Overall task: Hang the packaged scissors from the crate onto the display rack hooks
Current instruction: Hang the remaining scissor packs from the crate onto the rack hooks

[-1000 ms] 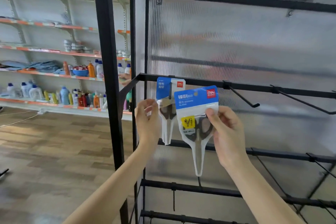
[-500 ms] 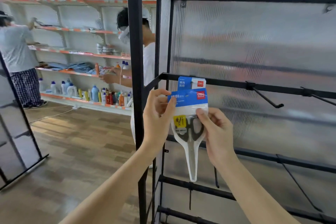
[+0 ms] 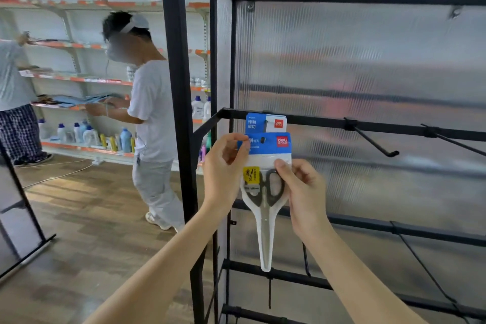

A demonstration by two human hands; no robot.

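I hold a packaged pair of scissors (image 3: 265,192) with a blue card top and a clear blister, blades pointing down, in front of the black display rack (image 3: 178,87). My left hand (image 3: 223,166) pinches the card's upper left corner. My right hand (image 3: 302,192) pinches the pack's right side at the handles. The card's hang hole sits at the tip of a hook. Right behind it another scissors pack (image 3: 266,122) hangs from the rack's crossbar (image 3: 315,121). The crate is out of view.
An empty hook (image 3: 376,142) and a second hook (image 3: 455,142) stick out of the crossbar to the right. A ribbed translucent panel (image 3: 368,73) backs the rack. A person in a white shirt (image 3: 152,113) stands left of the rack by shelves of bottles (image 3: 86,134).
I brought the held pack left and in front of the hanging pack, and my left hand moved from the hanging pack onto the held card's corner. The view turned left, revealing people at the shelves.
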